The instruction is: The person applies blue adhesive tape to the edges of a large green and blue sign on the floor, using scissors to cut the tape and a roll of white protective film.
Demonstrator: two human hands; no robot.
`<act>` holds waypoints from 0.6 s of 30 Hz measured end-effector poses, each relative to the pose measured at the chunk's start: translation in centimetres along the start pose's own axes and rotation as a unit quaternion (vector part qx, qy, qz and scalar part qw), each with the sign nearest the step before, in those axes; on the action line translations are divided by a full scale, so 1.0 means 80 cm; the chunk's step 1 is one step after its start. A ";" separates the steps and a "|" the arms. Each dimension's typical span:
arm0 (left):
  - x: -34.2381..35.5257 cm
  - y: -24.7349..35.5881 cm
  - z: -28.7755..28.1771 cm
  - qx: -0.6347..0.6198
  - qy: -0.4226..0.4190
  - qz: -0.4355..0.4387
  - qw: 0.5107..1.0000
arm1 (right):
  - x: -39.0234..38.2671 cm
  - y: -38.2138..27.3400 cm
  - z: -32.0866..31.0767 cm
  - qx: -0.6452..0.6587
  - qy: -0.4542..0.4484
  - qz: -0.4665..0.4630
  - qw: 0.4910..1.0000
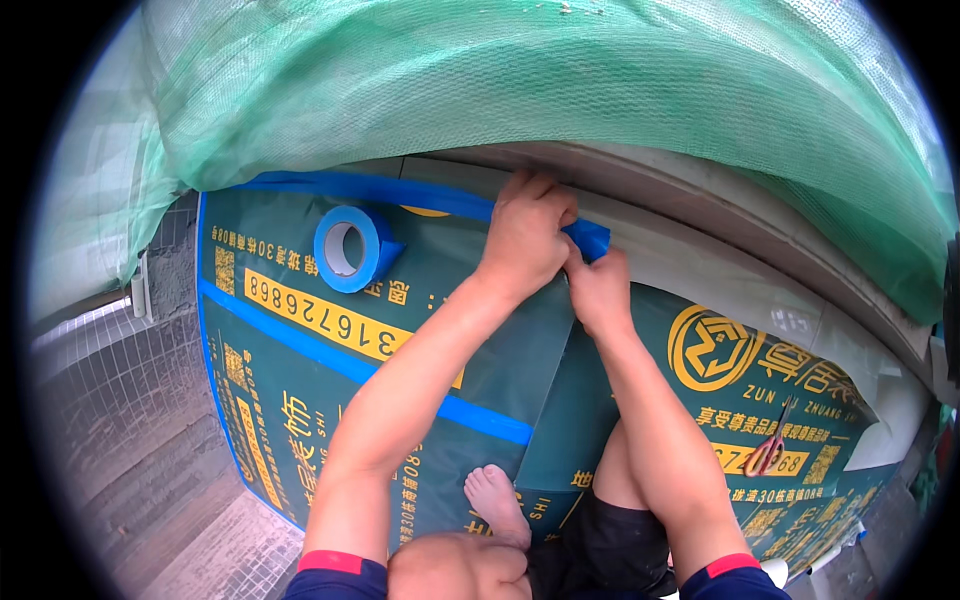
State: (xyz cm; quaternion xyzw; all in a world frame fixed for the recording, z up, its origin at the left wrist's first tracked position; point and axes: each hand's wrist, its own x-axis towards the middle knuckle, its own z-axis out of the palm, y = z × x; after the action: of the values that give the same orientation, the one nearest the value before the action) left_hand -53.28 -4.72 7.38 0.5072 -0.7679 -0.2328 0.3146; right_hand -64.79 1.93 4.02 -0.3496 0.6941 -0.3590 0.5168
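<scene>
along the upper edge of the dark green printed sheet (515, 350), the left hand (530, 225) and the right hand (603, 288) meet just beside each other. the left fingers are curled tight, pinching a crumpled blue tape piece (590, 240); the right thumb and fingers grasp its lower side. this piece sits between the two hands, and a blue tape strip (360, 185) runs along the sheet's top border to the left hand, which hides whether the two join. left of the hands, a blue tape roll (375, 255) with a pale core lies on the sheet, near the strip. another blue band (290, 325) crosses lower down. scissors (768, 452) rest on the sheet well to the right, green mesh (500, 90) hangs above, and a bare foot (497, 505) stands on the sheet below.
</scene>
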 end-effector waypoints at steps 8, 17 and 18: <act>-0.003 -0.016 -0.003 -0.056 -0.020 -0.029 0.998 | 0.000 -0.021 -0.022 0.136 -0.033 -0.030 0.990; 0.002 -0.025 0.000 -0.062 -0.035 -0.024 0.997 | 0.016 -0.035 -0.045 0.227 -0.083 0.062 0.968; 0.002 -0.026 -0.003 -0.065 -0.044 -0.032 0.996 | 0.011 -0.034 -0.042 0.214 -0.099 0.053 0.970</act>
State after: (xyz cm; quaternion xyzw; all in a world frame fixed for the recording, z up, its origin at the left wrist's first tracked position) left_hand -51.85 -5.63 6.14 0.4996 -0.7476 -0.3142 0.3046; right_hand -67.90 0.30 6.68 -0.2272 0.5643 -0.4349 0.6639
